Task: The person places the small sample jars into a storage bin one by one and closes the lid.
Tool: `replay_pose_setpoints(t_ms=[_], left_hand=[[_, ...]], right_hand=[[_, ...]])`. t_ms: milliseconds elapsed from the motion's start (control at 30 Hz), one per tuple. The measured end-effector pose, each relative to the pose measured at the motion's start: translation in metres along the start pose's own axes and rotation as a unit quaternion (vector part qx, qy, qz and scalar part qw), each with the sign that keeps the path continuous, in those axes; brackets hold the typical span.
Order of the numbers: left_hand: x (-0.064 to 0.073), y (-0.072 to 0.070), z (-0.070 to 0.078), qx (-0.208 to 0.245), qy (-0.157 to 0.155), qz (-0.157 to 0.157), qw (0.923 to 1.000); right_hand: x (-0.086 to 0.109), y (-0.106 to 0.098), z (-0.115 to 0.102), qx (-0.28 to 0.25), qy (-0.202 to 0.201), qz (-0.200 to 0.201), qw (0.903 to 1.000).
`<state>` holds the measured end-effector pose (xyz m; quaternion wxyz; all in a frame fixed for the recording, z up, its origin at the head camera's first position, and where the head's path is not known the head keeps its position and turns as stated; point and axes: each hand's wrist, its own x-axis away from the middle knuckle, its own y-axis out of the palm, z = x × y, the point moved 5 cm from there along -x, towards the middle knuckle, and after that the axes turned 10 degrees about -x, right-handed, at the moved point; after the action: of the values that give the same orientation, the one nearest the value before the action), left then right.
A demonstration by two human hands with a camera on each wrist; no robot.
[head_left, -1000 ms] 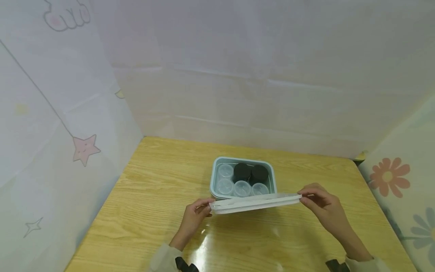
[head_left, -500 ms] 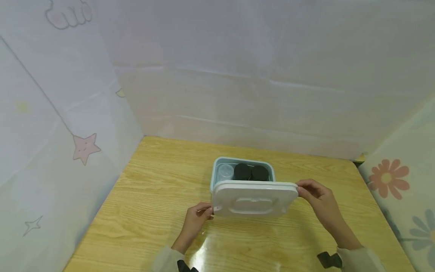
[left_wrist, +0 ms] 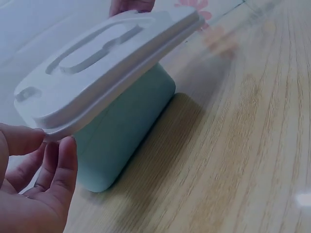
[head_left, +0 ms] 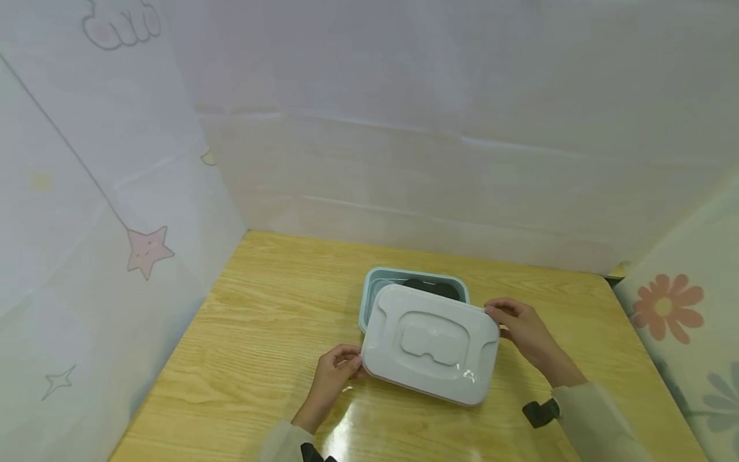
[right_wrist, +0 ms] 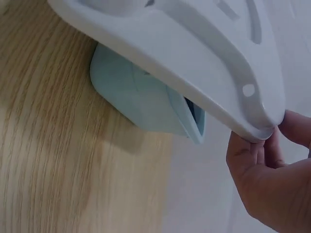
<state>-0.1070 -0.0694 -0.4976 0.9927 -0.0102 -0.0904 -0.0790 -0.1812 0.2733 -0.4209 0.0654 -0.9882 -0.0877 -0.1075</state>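
Note:
A white plastic lid (head_left: pixel 430 343) with a raised panel is held by both hands above the front of a light-blue box (head_left: pixel 366 301). My left hand (head_left: pixel 335 378) pinches the lid's left edge between thumb and fingers, as the left wrist view shows closely. At the opposite end my right hand (head_left: pixel 522 333) pinches the far right corner. The lid lies tilted and turned, its near right corner lowest in the head view. Behind it, dark round tops (head_left: pixel 433 287) show inside the box; the rest of the contents is hidden. Light-blue box wall (right_wrist: pixel 141 92) shows under the lid.
The box stands on a wood-grain table (head_left: pixel 277 308). A pale cloth backdrop (head_left: pixel 404 160) rises behind the table, with a printed star (head_left: pixel 148 250) at left and a printed flower (head_left: pixel 664 307) at right. Black straps (head_left: pixel 541 412) sit at the wrists.
The lid has tipped from edge-on to showing its broad top and turned clockwise, covering more of the box. My right hand has moved left and slightly back; my left hand stays nearly in place.

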Motion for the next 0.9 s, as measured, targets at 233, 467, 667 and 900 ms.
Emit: replay_pose_setpoints(t_ms=[233,467,667,900], left_hand=[[0.003,0.006,-0.007,0.034,-0.037,-0.028,0.9983],[-0.002,0.005,-0.003,0.052,-0.036,-0.009,0.998],[-0.007,0.003,0.001,0.055,-0.035,0.015,0.9977],[-0.016,-0.001,0.007,0.074,-0.038,0.049,0.9953]], right_hand=[[-0.013,0.003,0.006,0.002,0.039,-0.008,0.9992],[-0.023,0.005,0.002,0.002,0.036,-0.032,0.9988],[-0.033,0.008,0.002,0.0,0.026,-0.037,0.999],[-0.053,0.009,0.003,0.032,0.011,-0.047,0.9983]])
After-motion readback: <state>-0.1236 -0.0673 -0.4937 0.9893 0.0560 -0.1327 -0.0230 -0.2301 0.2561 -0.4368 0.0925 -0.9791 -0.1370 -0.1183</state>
